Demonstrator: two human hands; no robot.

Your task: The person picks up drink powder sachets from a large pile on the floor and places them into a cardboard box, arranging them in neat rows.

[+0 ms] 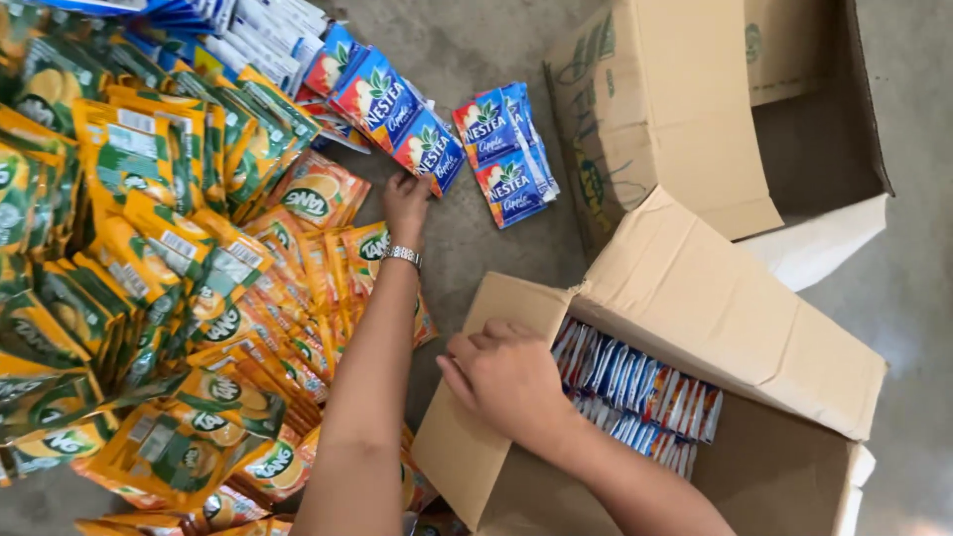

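Your nearer cardboard box point(685, 298) is sitting partly filled with blue sachets. Beside it, your right hand point(501, 377) is resting flat, fingers together, on its flap; beyond, your left hand point(405, 199) is pinching a blue sachet strip point(402, 114), many remaining outside.

Orange sachets point(149, 298) heaped left; blue sachets point(506, 159) centre; open cardboard box point(735, 328) right.

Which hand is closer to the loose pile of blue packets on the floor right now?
Left. The left hand touches a blue strip just beside the loose blue packets; the right hand is far below, on the open box.
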